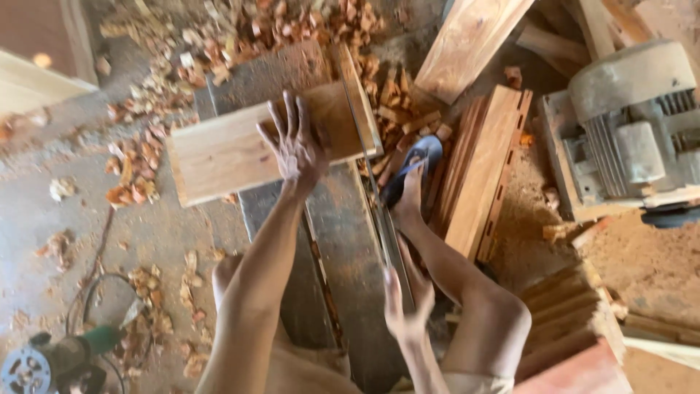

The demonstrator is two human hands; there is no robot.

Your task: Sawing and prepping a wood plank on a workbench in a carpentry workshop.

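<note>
Pressing the wooden board (226, 149) flat on the workbench (343, 241) with spread left hand (295, 146), the blurred right hand (405, 303), grip unclear, risks slipping near the metal blade (375, 190).

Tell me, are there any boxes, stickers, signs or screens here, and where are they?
None show: no package, label, sign or screen.
Plank: pale wood, oblong, under the left hand on the grey bench.
Motor: grey, ribbed, round, far right.
Grinder: green and grey, bottom left on the floor.
Right hand: blurred, low by the bench edge.
</note>
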